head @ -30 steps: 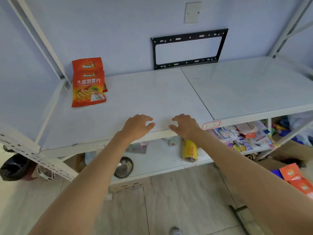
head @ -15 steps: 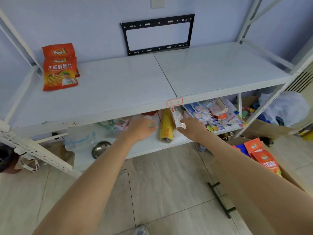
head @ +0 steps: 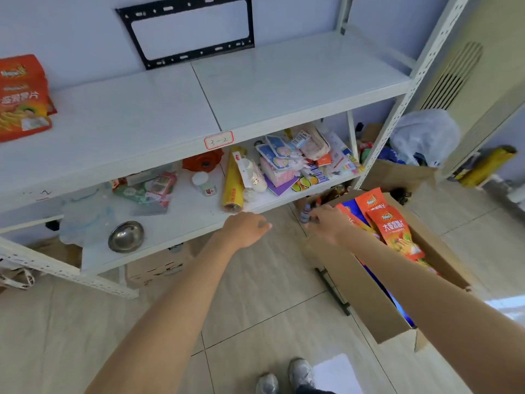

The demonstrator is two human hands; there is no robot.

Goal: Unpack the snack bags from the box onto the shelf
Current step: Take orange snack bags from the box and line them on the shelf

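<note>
My view dropped from shelf top toward floor; both hands off shelf edge, now reaching down-right for next bag. Right hand (head: 329,224) over near end of box (head: 366,297), fingers loosely curled, holding nothing — just short of orange snack bags (head: 393,226) standing inside. Left hand (head: 245,230) empty, fingers loosely curled, in front of lower shelf. Two bags (head: 24,98) already on top shelf (head: 170,109), far left. Means placement done, next pick starting. Lower shelf cluttered — yellow roll (head: 233,186), steel bowl (head: 125,236). Tiled floor, white metal racking, pale wall.
</note>
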